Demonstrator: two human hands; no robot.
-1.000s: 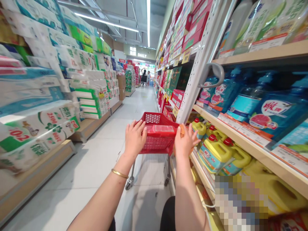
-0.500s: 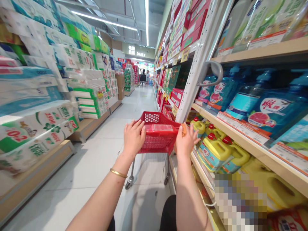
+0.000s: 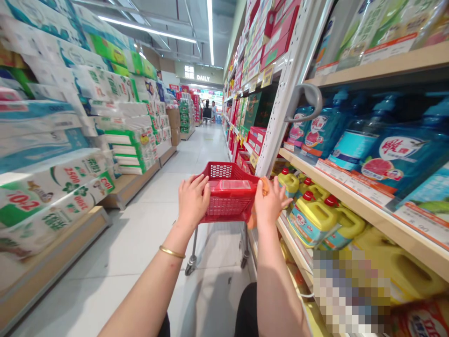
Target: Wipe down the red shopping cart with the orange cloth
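A small red plastic shopping cart [image 3: 231, 206] stands in front of me, with perforated sides and grey metal legs on casters. My left hand [image 3: 192, 199] is over the left end of its handle, fingers curving forward over it and the thumb along the inner side. At the right end is my right hand [image 3: 269, 201], with an orange cloth [image 3: 265, 186] caught between thumb and fingers; its outer fingers are spread. Part of the cloth hangs below that hand. The right palm's contact with the handle is hidden. A gold bangle [image 3: 171, 252] circles my left wrist.
Stacked tissue packs [image 3: 59, 196] on low wooden platforms line the left. Close on the right are shelves with blue pump bottles [image 3: 396, 154] and yellow jugs [image 3: 308, 217]. A grey hook-shaped handle [image 3: 317, 100] juts out there. The tiled aisle [image 3: 206, 145] runs ahead towards people far off.
The view has shifted slightly. Both hands stay at the cart's handle, and the orange cloth below my right hand shows a little more.
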